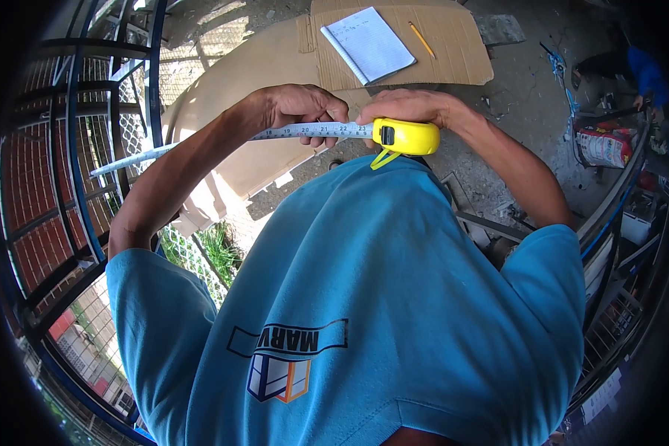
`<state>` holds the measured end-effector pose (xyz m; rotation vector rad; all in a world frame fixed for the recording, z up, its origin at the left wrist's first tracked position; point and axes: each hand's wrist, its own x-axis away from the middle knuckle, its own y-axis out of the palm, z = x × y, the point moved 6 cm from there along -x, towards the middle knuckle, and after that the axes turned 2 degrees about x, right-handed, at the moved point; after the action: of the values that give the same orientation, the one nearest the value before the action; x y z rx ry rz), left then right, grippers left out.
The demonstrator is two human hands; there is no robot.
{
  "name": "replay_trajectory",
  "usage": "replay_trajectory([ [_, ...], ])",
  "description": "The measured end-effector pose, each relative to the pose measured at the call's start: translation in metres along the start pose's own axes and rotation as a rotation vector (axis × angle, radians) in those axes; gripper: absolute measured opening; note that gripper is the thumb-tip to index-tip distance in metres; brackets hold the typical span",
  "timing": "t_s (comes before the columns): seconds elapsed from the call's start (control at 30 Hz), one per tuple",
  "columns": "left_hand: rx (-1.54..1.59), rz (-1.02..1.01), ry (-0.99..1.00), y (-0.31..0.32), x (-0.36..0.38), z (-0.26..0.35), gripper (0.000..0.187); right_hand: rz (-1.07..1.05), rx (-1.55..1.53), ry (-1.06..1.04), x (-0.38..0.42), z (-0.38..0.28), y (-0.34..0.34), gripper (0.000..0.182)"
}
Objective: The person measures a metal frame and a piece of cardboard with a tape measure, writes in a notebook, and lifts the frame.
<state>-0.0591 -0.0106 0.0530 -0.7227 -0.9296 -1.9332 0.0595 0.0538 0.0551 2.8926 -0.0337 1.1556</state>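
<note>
A yellow tape measure (416, 137) is gripped from above by my right hand (407, 106), whose fingers wrap over the far side of its case. Out of the case a metal blade (293, 131) stretches leftward, with numbers around 18 to 23 visible near my hands. My left hand (305, 108) pinches this blade a short way from the case, fingers curled beneath it. Past my left forearm the blade's free end reaches out to the left, near the metal bars. A yellow wrist strap (383, 158) loops below the case.
Beyond my hands a spiral notebook (368, 44) with handwriting and a pencil (422, 39) lie on cardboard (453, 52). Blue and dark metal frames (74, 149) with mesh stand at my left. At right are a printed sack (603, 146) and a person in blue (647, 74).
</note>
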Motion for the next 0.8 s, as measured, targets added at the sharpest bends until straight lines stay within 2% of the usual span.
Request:
replay_trajectory([
  [0.8, 0.021, -0.022, 0.012, -0.0039, -0.0028, 0.0005, 0.018, -0.002, 0.017, -0.008, -0.0032, -0.0020, -0.0053, 0.041],
])
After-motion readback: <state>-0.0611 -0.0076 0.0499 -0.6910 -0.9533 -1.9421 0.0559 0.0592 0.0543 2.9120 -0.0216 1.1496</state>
